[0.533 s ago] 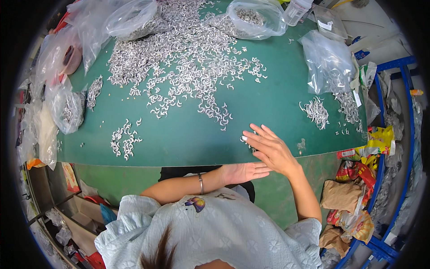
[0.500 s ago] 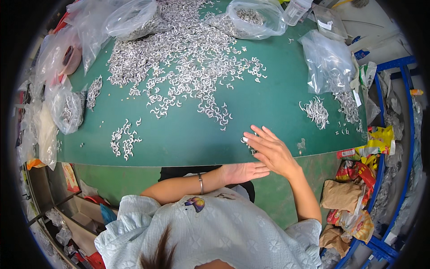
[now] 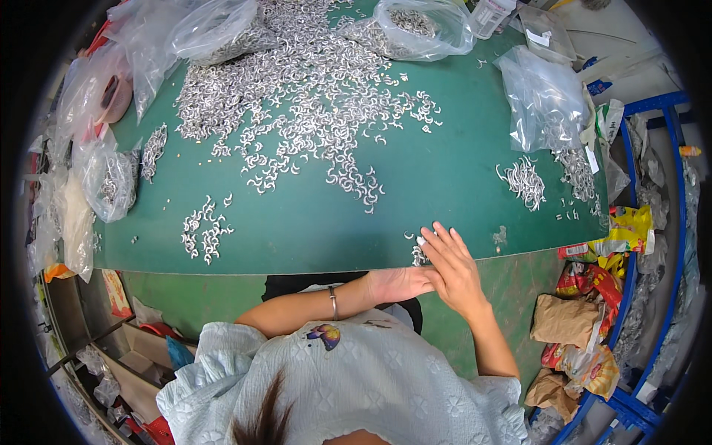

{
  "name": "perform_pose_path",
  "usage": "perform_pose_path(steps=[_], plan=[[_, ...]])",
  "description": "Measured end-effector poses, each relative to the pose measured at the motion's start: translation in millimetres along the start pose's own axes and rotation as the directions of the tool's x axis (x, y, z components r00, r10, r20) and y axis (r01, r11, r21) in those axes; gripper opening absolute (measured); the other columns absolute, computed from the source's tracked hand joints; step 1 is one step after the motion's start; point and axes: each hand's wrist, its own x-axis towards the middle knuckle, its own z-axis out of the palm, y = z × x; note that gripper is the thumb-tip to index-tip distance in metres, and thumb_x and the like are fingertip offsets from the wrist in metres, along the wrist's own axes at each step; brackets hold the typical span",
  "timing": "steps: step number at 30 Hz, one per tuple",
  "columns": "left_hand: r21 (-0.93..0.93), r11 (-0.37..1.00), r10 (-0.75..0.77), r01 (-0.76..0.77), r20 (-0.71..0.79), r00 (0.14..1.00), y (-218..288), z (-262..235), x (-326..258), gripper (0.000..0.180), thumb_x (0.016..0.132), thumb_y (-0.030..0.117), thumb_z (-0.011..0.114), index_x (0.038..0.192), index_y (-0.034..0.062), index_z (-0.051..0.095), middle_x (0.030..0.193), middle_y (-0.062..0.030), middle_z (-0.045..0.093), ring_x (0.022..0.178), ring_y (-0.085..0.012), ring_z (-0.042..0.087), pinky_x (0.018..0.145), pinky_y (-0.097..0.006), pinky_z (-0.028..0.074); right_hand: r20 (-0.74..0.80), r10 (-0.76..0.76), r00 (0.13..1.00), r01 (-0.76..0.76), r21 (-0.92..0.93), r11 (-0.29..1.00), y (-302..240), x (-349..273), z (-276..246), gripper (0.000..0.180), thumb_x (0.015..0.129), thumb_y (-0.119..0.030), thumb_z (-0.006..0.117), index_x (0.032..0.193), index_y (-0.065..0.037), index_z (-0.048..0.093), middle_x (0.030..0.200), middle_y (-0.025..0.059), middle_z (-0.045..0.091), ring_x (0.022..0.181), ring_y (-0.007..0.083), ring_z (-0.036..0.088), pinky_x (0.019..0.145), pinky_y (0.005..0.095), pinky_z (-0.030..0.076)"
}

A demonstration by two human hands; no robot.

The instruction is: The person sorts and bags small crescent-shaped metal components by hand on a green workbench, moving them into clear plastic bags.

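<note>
A white label (image 3: 538, 37) sits on the clear plastic box (image 3: 558, 48), and the yellow packet (image 3: 636, 230) carries print. Silvery, crescent-shaped metal pieces (image 3: 417, 256) lie at the near edge of the green table (image 3: 297, 233) beside the right hand (image 3: 454, 272), whose fingers are extended, pinching nothing visible; the left hand (image 3: 399, 285) lies flat, palm up, and whether it holds any I cannot tell
</note>
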Motion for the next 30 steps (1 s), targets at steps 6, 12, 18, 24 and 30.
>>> perform_pose_path(steps=[6,12,18,24,30], plan=[[-0.024,0.999,-0.016,0.022,0.238,0.971,4.1,-15.9,-1.0,0.058,0.1,0.04,0.033,0.141,-0.0009,0.035,0.147,-0.021,0.035,0.137,-0.0314,0.034,0.117,-0.043,0.024,-0.068,-0.068,0.995,0.07,0.035,0.997,-9.2,-23.7,21.1,0.039,0.076,-0.012,0.068,0.112,0.004,0.062,0.131,0.0153,0.057,0.129,0.0352,0.049,0.107,0.0497,0.036],[-0.004,0.999,-0.037,0.038,0.192,0.981,6.1,-8.6,-4.2,0.052,0.101,0.038,0.034,0.134,-0.0017,0.043,0.139,-0.0201,0.045,0.128,-0.0304,0.045,0.111,-0.044,0.034,-0.172,-0.14,0.975,0.17,0.176,0.97,-13.4,-27.8,36.6,0.03,0.088,-0.017,0.058,0.105,0.007,0.064,0.119,0.0217,0.063,0.121,0.0396,0.055,0.104,0.0518,0.038],[0.262,0.965,0.07,-0.004,-0.242,0.968,3.4,0.2,-12.6,0.038,0.101,0.032,0.041,0.121,0.0013,0.054,0.12,-0.0144,0.059,0.11,-0.0244,0.059,0.099,-0.04,0.047,-0.341,-0.07,0.938,0.071,-0.01,0.997,-10.8,-3.4,19.4,0.031,0.078,-0.007,0.064,0.106,0.006,0.065,0.119,0.0195,0.063,0.119,0.0383,0.056,0.102,0.0487,0.041],[0.462,0.682,0.047,0.567,-0.801,0.597,-15.3,83.0,-46.9,0.026,0.098,0.023,0.054,0.102,-0.0012,0.063,0.081,-0.0038,0.06,0.064,-0.0092,0.052,0.055,-0.023,0.044,-0.521,0.172,0.836,-0.169,0.053,0.984,8.9,-1.0,5.7,0.025,0.085,-0.001,0.057,0.109,0.005,0.063,0.118,0.0179,0.062,0.113,0.0365,0.057,0.098,0.0438,0.041],[0.696,0.642,0.261,0.32,-0.592,0.762,-1.3,196.1,5.9,0.026,0.099,0.018,0.047,0.108,-0.003,0.059,0.087,-0.0075,0.063,0.072,-0.0159,0.062,0.062,-0.025,0.053,-0.629,0.068,0.774,-0.256,-0.214,0.943,26.2,9.9,21.6,0.025,0.082,-0.002,0.056,0.105,0.001,0.065,0.115,0.0132,0.064,0.109,0.0314,0.059,0.096,0.0454,0.039]])
